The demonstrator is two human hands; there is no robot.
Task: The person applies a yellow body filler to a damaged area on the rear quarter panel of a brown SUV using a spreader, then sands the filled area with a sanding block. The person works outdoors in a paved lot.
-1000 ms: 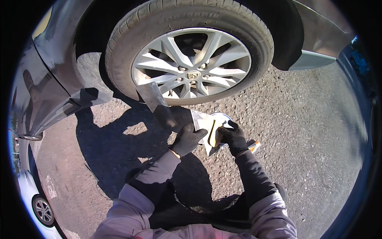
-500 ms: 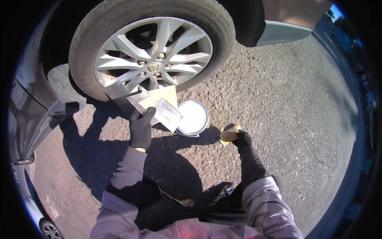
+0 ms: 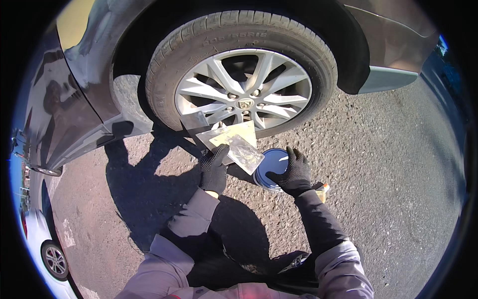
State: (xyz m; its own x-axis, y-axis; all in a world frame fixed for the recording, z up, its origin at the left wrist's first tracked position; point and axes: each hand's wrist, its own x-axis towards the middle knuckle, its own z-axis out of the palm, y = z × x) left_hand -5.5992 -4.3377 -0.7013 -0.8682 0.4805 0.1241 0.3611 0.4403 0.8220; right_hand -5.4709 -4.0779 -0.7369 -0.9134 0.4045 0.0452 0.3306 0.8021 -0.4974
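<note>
My gloved left hand (image 3: 214, 167) is closed on several thin, flat filler spreaders (image 3: 246, 155), fanned out in front of the wheel. Pale yellow filler (image 3: 234, 133) is smeared over one of them. To the right of these stands a round can with a blue lid (image 3: 274, 163), light glinting off it. Over the can's right side is my gloved right hand (image 3: 295, 174), fingers and thumb spread apart; whether it touches the lid I cannot tell. Partly hidden behind my right wrist lies a yellowish tube (image 3: 321, 194) with an orange-and-white end.
A car wheel (image 3: 245, 103) with silver spokes rises just beyond the can, under a dark wheel arch. Brown car bodywork (image 3: 69, 99) with a sanded grey patch curves along the left. Rough gravelly ground (image 3: 383, 164) stretches right. A white car (image 3: 45, 249) stands at lower left.
My right hand has let go of the yellowish tube and moved left over the can. The view has shifted, showing more of the wheel arch. My left hand still holds the spreaders.
</note>
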